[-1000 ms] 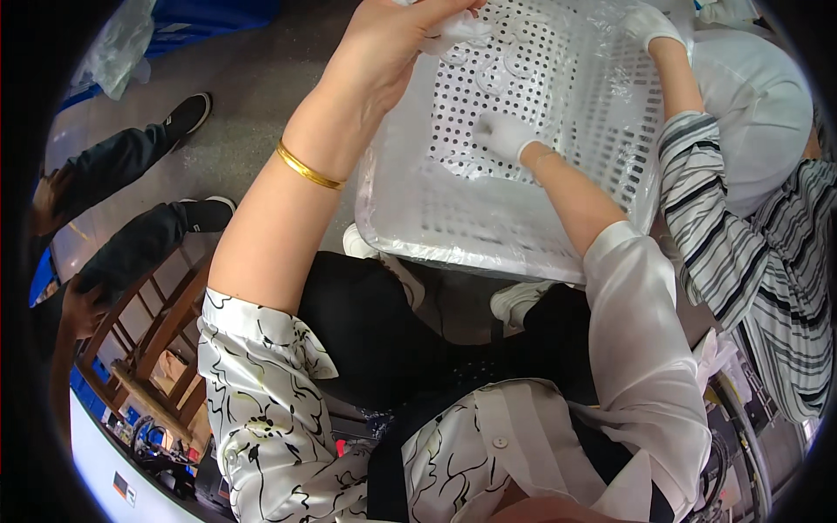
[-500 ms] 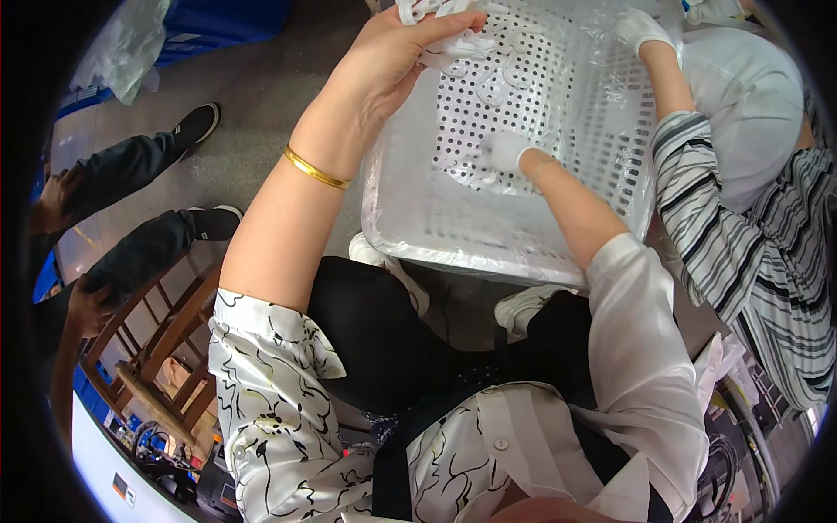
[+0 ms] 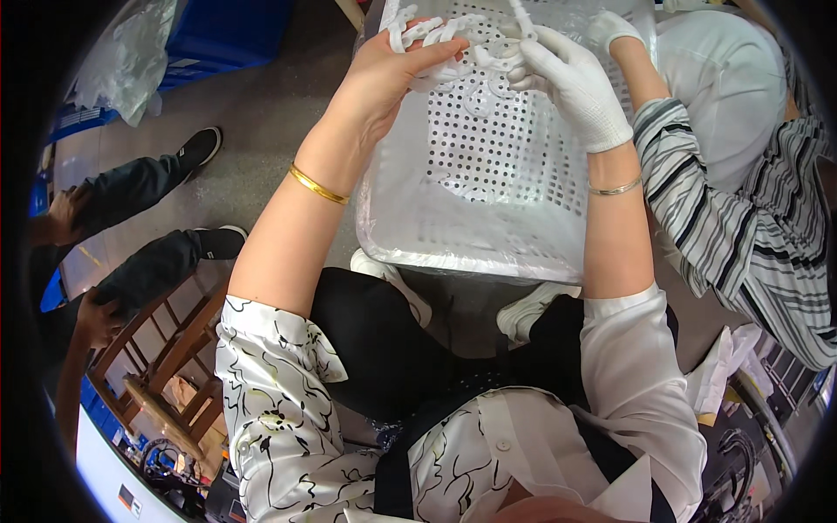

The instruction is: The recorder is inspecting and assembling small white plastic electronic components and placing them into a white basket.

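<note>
My bare left hand, with a gold bangle at the wrist, is closed around a bunch of white loop-shaped plastic pieces over the basket's left side. Close to it is my right hand in a white knitted glove, its thumb and fingers pinched on another white plastic piece that sticks up past the fingertips. Below both hands stands a white perforated basket lined with clear plastic film. A few more white loops lie on its dotted bottom; their exact shape is hard to make out.
At the right, a co-worker in a striped sleeve has a white-gloved hand at the basket's rim. Another person's dark-trousered legs are at the left, beside a wooden chair. A blue bin stands at the upper left.
My right hand has risen from the basket's bottom to beside my left hand, now with a white plastic piece in its fingers. My left hand keeps its bunch.
</note>
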Motion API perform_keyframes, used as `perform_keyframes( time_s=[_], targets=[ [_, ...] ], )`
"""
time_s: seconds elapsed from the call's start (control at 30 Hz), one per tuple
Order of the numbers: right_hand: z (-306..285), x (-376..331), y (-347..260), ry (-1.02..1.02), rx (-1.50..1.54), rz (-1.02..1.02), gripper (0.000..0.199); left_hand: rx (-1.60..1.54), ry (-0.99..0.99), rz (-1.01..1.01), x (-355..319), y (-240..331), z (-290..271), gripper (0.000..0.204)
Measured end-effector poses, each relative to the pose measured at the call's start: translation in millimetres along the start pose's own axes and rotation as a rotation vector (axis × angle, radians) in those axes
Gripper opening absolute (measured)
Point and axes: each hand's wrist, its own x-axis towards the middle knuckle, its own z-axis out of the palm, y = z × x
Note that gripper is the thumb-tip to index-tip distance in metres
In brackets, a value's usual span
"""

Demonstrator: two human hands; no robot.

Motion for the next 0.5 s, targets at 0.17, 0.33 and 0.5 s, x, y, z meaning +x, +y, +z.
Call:
perform_keyframes(
  time_s=[0.17,0.33,0.5],
  targets=[
    [1.3,-5.0,-8.3,0.016,-0.046,0.017,0.044,-0.012,0.021,-0.008,-2.4,1.4,1.2,0.035],
    [-0.5,-5.1,-10.3,0.04,-0.072,0.017,0.044,0.021,0.032,0.022,-1.8,1.1,3.5,0.036],
    [-7.7,-1.3,-13.5,0.034,-0.224,0.042,0.042,0.063,0.019,0.01,-1.6,-0.2,5.4,0.035]
  ],
)
